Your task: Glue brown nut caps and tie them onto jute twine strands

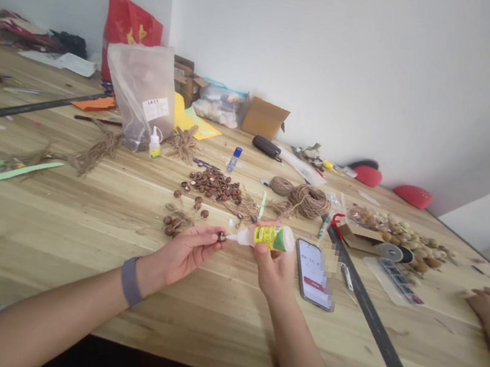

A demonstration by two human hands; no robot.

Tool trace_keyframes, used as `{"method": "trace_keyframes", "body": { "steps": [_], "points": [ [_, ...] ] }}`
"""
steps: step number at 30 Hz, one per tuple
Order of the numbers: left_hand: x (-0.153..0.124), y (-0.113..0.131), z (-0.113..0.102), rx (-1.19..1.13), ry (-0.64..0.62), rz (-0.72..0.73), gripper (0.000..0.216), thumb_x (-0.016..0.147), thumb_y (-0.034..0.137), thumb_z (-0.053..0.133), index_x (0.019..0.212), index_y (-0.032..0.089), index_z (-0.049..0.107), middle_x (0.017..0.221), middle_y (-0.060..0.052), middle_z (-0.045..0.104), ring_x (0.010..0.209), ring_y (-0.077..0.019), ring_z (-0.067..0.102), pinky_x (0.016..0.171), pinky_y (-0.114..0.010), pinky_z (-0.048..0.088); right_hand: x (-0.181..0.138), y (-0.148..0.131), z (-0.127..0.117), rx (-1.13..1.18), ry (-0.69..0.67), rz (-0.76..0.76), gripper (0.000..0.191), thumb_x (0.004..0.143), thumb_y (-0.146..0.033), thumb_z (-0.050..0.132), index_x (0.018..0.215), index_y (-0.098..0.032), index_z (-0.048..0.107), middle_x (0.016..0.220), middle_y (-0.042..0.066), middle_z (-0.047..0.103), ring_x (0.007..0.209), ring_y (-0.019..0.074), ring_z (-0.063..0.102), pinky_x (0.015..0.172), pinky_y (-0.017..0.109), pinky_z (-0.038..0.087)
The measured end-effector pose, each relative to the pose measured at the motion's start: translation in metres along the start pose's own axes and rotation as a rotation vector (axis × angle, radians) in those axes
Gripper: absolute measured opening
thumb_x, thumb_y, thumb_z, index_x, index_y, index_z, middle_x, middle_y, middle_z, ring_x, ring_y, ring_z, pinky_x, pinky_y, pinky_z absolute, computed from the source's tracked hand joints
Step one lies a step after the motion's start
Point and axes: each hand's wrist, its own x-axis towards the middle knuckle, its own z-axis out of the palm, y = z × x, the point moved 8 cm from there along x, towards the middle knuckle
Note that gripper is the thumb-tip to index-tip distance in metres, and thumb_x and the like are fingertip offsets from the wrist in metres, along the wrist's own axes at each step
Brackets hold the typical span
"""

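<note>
Between its thumb and fingers, my left hand [187,252] pinches a small brown nut shell [221,237]. My right hand [275,269] is wrapped round a glue bottle [276,237] with a yellow and green label. The bottle lies nearly level, its white nozzle pointing left at the shell; whether tip and shell touch I cannot tell. Just beyond my hands is a pile of similar brown shells [214,185], several with pale insides. A few round brown pieces with twine [171,221] lie behind my left hand.
A phone [315,275] lies right of my right hand. Twine balls [310,201], a glue stick [234,160], a smaller glue bottle [155,144] and a clear bag [141,92] stand farther back. At the right edge, another person's hand [488,306] rests on the table [88,258].
</note>
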Motion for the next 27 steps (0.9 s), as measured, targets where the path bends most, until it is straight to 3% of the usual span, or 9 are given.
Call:
{"method": "trace_keyframes", "body": {
  "steps": [14, 27],
  "points": [
    [0.0028, -0.0002, -0.0010, 0.066, -0.028, 0.009, 0.014, 0.079, -0.002, 0.062, 0.086, 0.009, 0.068, 0.077, -0.003, 0.072, 0.070, -0.0080, 0.069, 0.073, -0.013, 0.055, 0.0015, -0.0043, 0.0009, -0.023, -0.007, -0.024, 0.034, 0.081, -0.049, 0.064, 0.097, -0.020, 0.055, 0.084, 0.004, 0.066, 0.070, 0.0169, 0.061, 0.062, 0.029, 0.049],
    [0.0006, -0.0013, 0.0006, 0.018, -0.014, -0.002, 0.021, 0.082, -0.006, 0.051, 0.084, 0.005, 0.069, 0.074, -0.007, 0.072, 0.066, -0.0094, 0.069, 0.068, -0.013, 0.055, -0.0001, -0.0011, 0.0004, 0.009, -0.001, 0.000, 0.036, 0.080, -0.051, 0.065, 0.097, -0.021, 0.056, 0.084, 0.004, 0.066, 0.071, 0.0174, 0.062, 0.064, 0.029, 0.049]
  ]
}}
